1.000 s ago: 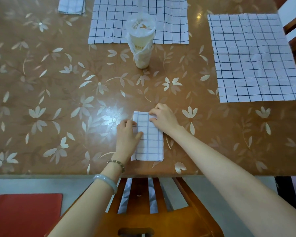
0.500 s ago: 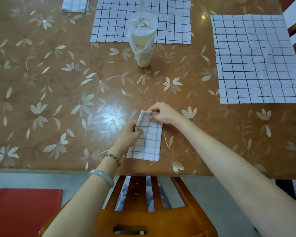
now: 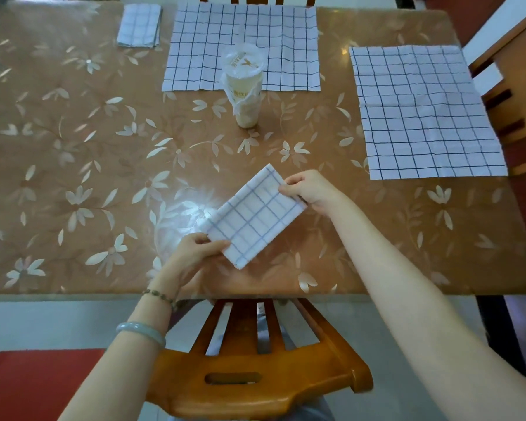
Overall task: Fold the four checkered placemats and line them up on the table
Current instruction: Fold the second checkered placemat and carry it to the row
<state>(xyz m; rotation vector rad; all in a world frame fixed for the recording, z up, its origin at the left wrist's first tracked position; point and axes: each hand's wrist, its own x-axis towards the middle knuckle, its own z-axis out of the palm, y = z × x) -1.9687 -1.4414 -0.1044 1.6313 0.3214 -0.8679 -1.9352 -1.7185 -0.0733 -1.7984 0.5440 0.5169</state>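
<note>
Brown table (image 3: 73, 147) with pale flower-and-leaf pattern filling most of view, glossy top reflecting bright light patch (image 3: 192, 208) near front edge. Slat-backed wooden chair (image 3: 255, 384) standing at near side; second wooden chair (image 3: 513, 95) sitting at right edge. Pale floor (image 3: 43, 317) showing below table, red panel (image 3: 28, 387) lying at lower left.

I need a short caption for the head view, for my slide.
Left hand and right hand pinch a folded placemat over the table; far placemat and right-side placemat lie flat.
</note>
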